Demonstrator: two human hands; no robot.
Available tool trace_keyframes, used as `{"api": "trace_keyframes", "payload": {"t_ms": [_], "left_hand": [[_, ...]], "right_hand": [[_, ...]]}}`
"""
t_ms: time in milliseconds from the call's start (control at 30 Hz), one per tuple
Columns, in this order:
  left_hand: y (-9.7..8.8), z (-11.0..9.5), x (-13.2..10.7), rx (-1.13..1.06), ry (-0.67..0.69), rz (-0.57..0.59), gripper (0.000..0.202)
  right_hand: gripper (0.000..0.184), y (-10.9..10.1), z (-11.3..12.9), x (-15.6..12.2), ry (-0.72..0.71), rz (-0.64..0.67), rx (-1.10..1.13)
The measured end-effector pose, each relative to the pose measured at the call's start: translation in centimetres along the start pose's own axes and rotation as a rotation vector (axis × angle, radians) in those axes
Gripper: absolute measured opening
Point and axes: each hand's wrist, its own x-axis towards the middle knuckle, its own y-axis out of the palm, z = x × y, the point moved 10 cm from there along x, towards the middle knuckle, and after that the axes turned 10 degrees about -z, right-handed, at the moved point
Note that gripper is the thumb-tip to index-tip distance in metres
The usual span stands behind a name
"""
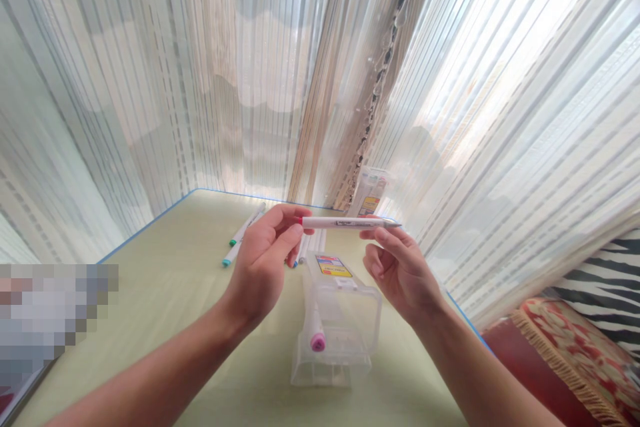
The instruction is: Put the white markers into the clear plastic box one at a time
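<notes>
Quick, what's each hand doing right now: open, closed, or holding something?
Left hand: closed, holding the white marker by its red end.
Right hand: closed, holding the same marker near its grey pointed end.

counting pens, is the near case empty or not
Not empty: the near case has a pen in it, its pink end toward the camera, its pale barrel visible.

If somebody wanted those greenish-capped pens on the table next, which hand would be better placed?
Probably the left hand: it is beside the greenish-capped pens, while the right hand is farther off, past the clear box. Both hold the white pen, so the left would likely let go first.
</notes>
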Motion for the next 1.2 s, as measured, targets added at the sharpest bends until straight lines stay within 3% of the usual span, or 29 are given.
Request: {"api": "trace_keyframes", "payload": {"t_ms": [1200], "left_hand": [[0.01,0.49,0.01,0.062,0.009,0.005,0.019]], "right_hand": [[0.012,-0.16,-0.10,0.06,0.017,0.002,0.009]]}}
